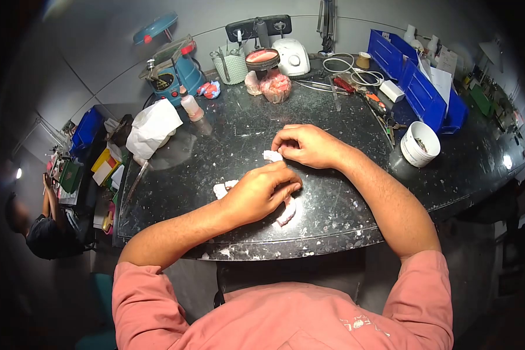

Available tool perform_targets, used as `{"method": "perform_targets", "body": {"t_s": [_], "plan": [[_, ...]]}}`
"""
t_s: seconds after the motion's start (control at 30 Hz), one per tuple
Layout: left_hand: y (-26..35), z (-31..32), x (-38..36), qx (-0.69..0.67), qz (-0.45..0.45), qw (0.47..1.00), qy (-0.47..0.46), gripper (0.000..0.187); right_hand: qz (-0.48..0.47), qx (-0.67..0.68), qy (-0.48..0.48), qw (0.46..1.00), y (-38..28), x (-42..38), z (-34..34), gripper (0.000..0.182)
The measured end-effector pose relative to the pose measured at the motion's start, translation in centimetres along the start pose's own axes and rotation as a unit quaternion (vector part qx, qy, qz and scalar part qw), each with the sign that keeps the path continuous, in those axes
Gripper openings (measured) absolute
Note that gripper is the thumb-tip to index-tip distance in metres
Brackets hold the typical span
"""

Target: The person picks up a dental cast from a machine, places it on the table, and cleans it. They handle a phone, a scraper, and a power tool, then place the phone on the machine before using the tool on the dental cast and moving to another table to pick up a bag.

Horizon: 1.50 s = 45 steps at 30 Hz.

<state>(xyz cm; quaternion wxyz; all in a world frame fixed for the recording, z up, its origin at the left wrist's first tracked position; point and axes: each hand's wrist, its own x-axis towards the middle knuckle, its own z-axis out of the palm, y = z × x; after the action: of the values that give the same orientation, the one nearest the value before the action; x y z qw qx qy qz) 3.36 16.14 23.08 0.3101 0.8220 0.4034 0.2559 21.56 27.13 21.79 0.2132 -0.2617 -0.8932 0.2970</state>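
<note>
My right hand (pixel 309 146) is bent over the black bench, thumb and fingers curled together at a small white, plaster-like piece (pixel 272 156). Just nearer to me, my left hand (pixel 265 192) is closed with its back up, its fingertips pointing right; what they hold, if anything, is hidden. A pinkish-white plaster-like piece (pixel 287 212) shows from beneath the left hand, close to the bench's front edge. Behind the left wrist lies another white piece (pixel 223 189), partly covered by the arm. Too little detail shows to tell exactly what these pieces are.
Rear left on the bench (pixel 344 210) are a dropper bottle (pixel 191 107), a white cloth or tissue (pixel 153 125) and a blue machine (pixel 184 70). Hand tools (pixel 376 108), blue bins (pixel 417 81) and a white tub (pixel 420 144) stand right. Another person (pixel 49 233) works far left.
</note>
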Motion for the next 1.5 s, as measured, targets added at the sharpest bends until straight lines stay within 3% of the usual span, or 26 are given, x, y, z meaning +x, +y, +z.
{"method": "perform_targets", "body": {"t_s": [0.07,0.1,0.17,0.23,0.3,0.37,0.4,0.47,0.5,0.57,0.6,0.7,0.87,1.27,1.5], "plan": [[-0.4,-0.3,0.6,0.164,0.132,0.973,0.092,0.011,-0.004,0.004,0.006,1.000,0.0,-0.1,0.1,0.017],[-0.3,-1.0,1.0,0.172,0.153,0.964,0.130,0.008,-0.006,0.007,0.012,1.000,0.0,-0.1,0.0,0.017],[-0.7,-3.1,3.0,0.106,0.113,0.960,0.235,0.007,-0.017,-0.010,0.021,1.000,0.1,-0.1,-0.1,0.017],[-1.5,-6.8,5.9,0.045,-0.054,0.949,0.307,0.012,0.010,0.004,0.005,1.000,-0.1,-0.2,-0.2,0.017],[-7.0,-9.1,9.6,-0.056,-0.084,0.894,0.436,0.025,0.001,0.002,0.011,1.000,0.0,-0.1,-0.2,0.016],[-12.4,-12.0,12.5,-0.115,-0.204,0.860,0.453,0.058,0.009,0.011,0.006,1.000,-0.2,-0.2,-0.3,0.015],[-13.9,-12.7,13.6,-0.115,-0.200,0.861,0.453,0.058,0.003,0.013,0.011,1.000,0.0,-0.2,-0.2,0.015],[-15.3,-13.6,15.4,-0.078,-0.182,0.832,0.519,0.084,0.007,0.020,0.014,1.000,0.0,-0.2,-0.2,0.015],[-15.5,-14.0,16.2,-0.079,-0.180,0.832,0.518,0.084,0.016,0.024,0.012,1.000,-0.3,-0.3,-0.3,0.016],[-16.3,-14.9,17.7,0.076,-0.231,0.825,0.511,0.107,0.014,0.026,0.016,0.999,-0.2,-0.3,-0.2,0.016],[-17.0,-15.3,18.2,0.067,-0.215,0.837,0.498,0.118,0.009,0.031,0.021,0.999,-0.1,-0.2,-0.1,0.015],[-18.3,-14.8,19.6,0.119,-0.231,0.830,0.494,0.124,-0.008,0.027,0.034,0.999,0.1,-0.1,0.1,0.014],[-19.1,-15.1,20.9,0.085,-0.246,0.826,0.501,0.109,0.034,0.053,0.005,0.998,-0.5,-0.2,-0.4,0.015],[-21.0,-16.5,22.0,0.116,-0.259,0.788,0.547,0.108,0.046,0.060,0.003,0.997,-0.1,-0.1,-0.1,0.014],[-23.3,-17.2,21.8,0.142,-0.258,0.765,0.573,0.117,0.030,0.054,0.018,0.998,0.2,-0.3,0.0,0.014]]}}
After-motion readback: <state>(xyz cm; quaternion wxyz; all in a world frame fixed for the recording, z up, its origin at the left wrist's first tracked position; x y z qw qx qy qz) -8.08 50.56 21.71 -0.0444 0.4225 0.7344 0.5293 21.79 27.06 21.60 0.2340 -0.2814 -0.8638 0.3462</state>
